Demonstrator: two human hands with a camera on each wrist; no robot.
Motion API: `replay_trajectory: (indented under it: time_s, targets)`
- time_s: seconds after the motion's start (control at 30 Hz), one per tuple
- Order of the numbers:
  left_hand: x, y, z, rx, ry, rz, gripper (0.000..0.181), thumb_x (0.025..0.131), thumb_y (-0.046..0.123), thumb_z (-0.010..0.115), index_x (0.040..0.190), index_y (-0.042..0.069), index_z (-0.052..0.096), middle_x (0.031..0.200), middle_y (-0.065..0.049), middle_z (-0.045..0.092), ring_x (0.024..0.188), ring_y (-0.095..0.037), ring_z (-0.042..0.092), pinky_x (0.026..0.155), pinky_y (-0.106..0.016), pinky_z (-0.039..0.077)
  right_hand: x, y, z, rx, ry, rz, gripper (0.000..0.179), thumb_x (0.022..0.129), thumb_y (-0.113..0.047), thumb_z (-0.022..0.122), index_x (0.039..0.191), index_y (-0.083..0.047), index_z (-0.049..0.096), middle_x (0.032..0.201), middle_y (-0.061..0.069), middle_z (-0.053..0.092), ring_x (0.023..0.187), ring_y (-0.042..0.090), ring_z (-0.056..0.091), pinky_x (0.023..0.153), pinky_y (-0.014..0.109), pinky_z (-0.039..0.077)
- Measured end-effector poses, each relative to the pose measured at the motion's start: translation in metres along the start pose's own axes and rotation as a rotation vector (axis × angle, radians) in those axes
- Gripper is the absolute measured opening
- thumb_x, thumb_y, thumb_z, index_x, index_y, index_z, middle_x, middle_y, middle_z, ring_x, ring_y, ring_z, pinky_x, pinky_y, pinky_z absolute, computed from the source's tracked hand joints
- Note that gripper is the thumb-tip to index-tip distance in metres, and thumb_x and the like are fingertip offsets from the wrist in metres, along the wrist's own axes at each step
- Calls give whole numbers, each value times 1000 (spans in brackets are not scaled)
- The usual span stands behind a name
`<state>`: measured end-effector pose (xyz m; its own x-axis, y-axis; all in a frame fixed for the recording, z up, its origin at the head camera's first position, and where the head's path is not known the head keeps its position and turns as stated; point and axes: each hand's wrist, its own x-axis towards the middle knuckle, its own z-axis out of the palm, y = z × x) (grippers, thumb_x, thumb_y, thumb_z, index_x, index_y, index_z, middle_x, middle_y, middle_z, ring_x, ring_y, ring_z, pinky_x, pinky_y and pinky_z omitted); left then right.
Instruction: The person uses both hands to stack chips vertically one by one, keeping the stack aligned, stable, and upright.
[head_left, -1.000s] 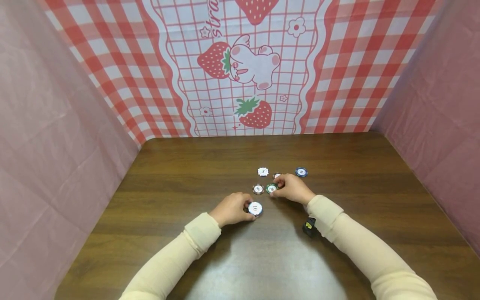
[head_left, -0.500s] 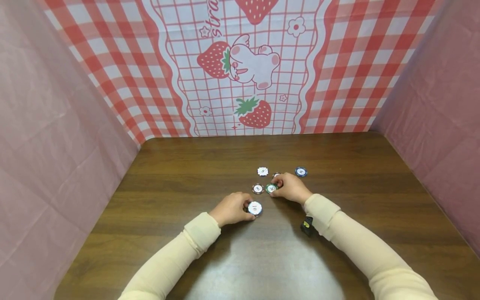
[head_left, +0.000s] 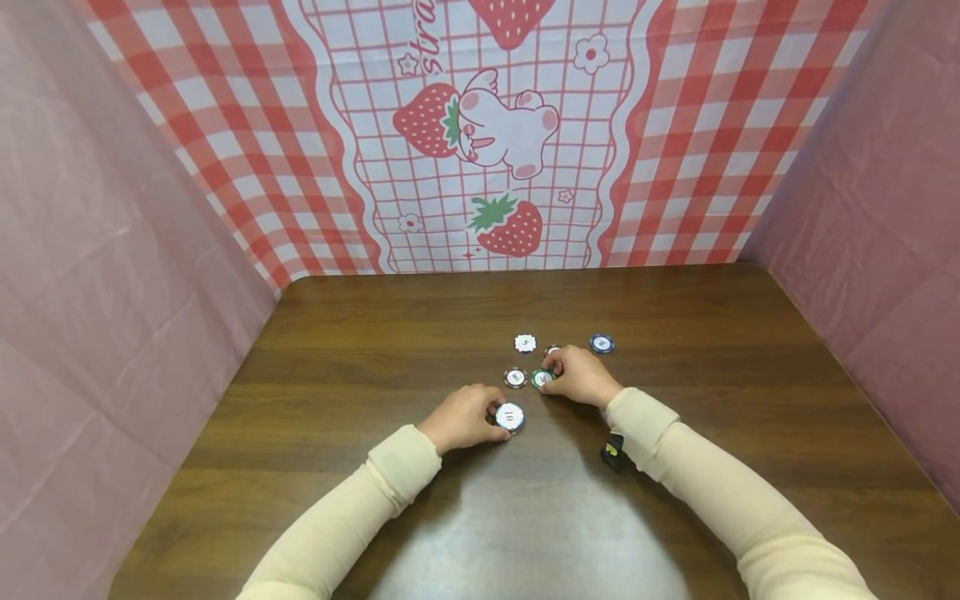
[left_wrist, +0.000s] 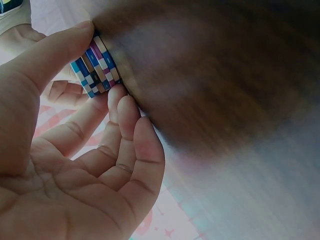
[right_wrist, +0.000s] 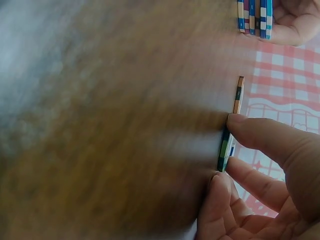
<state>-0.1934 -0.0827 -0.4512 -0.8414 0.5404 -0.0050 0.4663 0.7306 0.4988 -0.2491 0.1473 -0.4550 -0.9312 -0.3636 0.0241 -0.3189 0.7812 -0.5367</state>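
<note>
My left hand point(head_left: 465, 419) holds a short stack of poker chips point(head_left: 509, 417) by its sides, thumb on the near side. The top chip is white and marked 10. In the left wrist view the stack point(left_wrist: 97, 67) shows blue, white, purple and black edge blocks, with the thumb and fingertips against it at the tabletop. Ahead and to the right, my right hand point(head_left: 583, 377) pinches a green poker chip point(head_left: 542, 379) lying flat on the table. The right wrist view has thumb and fingers on opposite edges of this green chip point(right_wrist: 223, 152).
A brown chip point(head_left: 516, 378) lies just left of the green one. Farther back are a white chip point(head_left: 525, 342) marked 5, a blue chip point(head_left: 602, 343), and another chip point(head_left: 552, 351) partly hidden by my right fingers. A checked strawberry cloth point(head_left: 675, 167) hangs behind the wooden table point(head_left: 375, 333).
My right forearm and wrist have shifted very slightly left, with the fingers still at the green chip. My left hand and the stack have stayed in place.
</note>
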Motion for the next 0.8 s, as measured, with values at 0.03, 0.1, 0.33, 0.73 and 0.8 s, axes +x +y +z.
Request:
replay_trajectory:
  time_s: [0.03,0.1,0.33,0.73,0.8]
  targets:
    - [0,0,0,2,0,2,32,71,24,85,95,10,68,84,1,69,77,-9,59,71,-25,46,0,-1,0,-4,-1,1,32,71,-20,83,97,-5,71,80,7,61,75,19,53,70,33,42]
    - [0,-1,0,4,0,2,32,71,25,85,95,10,68,84,2,69,77,-9,59,71,-25,46,-1,-2,0,-12,0,1,31,72,-20,82,96,-5,71,80,7,61,74,19,53,70,33,42]
    - [0,-1,0,6,-2,-9,32,72,25,85,95,11,68,85,2,69,77,-8,59,71,-24,46,-3,-7,-1,-50,6,-2,28,71,-22,81,92,-6,71,80,6,61,75,18,52,69,33,42]
    - [0,0,0,12,3,5,32,71,25,85,95,11,68,84,2,69,76,-8,58,70,-24,45,-5,-4,-1,-3,9,-9,27,73,-24,79,91,-6,70,79,4,63,73,16,55,69,31,44]
    - [0,0,0,19,3,9,32,71,25,85,95,11,68,83,2,68,76,-8,58,69,-23,45,-6,-4,-2,2,17,-17,27,73,-24,79,91,-6,70,79,4,64,72,15,55,69,31,44]
